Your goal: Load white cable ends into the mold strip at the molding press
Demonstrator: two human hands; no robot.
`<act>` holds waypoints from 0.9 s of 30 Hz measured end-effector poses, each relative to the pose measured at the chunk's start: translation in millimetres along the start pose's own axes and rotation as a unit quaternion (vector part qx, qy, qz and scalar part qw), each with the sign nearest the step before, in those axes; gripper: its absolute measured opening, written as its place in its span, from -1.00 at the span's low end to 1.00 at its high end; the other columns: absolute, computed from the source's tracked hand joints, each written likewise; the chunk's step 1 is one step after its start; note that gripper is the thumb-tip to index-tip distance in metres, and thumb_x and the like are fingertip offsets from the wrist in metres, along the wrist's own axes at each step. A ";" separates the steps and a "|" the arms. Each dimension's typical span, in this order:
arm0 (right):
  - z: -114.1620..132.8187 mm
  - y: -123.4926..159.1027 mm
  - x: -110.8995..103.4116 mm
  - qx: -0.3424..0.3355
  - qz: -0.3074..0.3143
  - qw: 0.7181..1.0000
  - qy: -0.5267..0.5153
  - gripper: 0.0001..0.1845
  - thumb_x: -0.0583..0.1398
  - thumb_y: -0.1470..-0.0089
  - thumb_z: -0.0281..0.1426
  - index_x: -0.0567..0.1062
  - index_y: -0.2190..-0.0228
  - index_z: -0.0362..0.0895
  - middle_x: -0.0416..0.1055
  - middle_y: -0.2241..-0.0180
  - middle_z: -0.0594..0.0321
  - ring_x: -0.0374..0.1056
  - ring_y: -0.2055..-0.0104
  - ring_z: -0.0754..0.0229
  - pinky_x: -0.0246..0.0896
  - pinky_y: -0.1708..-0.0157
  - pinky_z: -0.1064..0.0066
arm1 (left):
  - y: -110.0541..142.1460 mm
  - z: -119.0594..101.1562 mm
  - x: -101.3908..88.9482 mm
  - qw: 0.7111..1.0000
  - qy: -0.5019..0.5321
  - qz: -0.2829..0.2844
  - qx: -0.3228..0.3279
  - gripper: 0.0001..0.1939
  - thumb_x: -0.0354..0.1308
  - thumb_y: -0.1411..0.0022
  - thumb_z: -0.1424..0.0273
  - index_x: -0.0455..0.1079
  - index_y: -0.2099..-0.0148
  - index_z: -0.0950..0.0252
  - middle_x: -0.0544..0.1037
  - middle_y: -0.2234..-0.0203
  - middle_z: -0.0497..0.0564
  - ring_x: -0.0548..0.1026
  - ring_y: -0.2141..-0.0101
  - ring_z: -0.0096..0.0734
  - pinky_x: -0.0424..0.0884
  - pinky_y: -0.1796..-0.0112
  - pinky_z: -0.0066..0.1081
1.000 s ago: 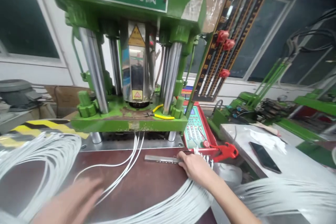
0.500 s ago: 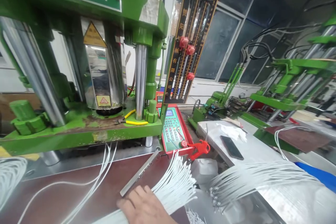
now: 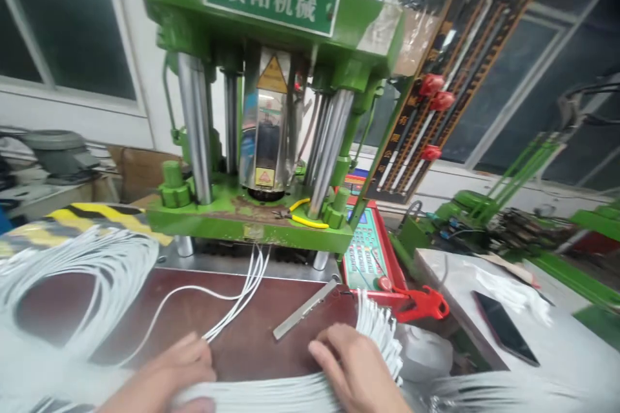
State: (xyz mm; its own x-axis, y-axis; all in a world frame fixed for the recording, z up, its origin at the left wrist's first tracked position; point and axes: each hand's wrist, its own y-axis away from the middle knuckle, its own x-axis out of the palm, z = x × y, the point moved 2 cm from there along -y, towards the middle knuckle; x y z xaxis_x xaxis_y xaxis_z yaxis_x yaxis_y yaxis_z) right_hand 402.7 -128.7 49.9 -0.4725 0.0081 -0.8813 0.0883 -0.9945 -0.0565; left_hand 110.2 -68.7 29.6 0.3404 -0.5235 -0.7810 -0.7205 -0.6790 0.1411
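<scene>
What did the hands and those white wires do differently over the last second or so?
The left hand has come back into view and now rests on the white wire bundle beside the right hand, which stays pressed on it. The wire ends, fanned out half a second ago, are gathered closer. The metal bar keeps its angle; the green press and phone are unmoved.

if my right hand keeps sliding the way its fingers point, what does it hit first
Probably the flat metal bar lying on the brown table. The right hand rests on the white cable bundle, fingers aimed up-left; depth is unclear.
</scene>
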 end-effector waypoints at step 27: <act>39.1 -42.3 -23.3 -0.042 0.126 0.991 -0.010 -0.78 0.06 -0.12 -0.22 0.48 0.35 0.00 0.50 0.41 0.32 0.40 0.32 0.13 0.20 0.31 0.38 | -3.5 -15.9 -62.8 0.927 0.363 -0.010 -0.091 -0.68 0.24 -0.03 0.15 0.39 0.31 0.31 0.37 0.59 -0.14 0.20 0.59 -0.59 0.11 0.53 -0.53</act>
State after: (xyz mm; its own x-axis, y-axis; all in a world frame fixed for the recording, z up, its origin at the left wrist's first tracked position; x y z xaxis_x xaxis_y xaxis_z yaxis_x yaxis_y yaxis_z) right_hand 375.7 -90.9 91.2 -0.4435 -0.2428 -0.8627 0.2776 -0.9525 0.1254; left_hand 100.9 -41.6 87.9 0.7165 -0.6742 -0.1790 -0.6186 -0.7328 0.2836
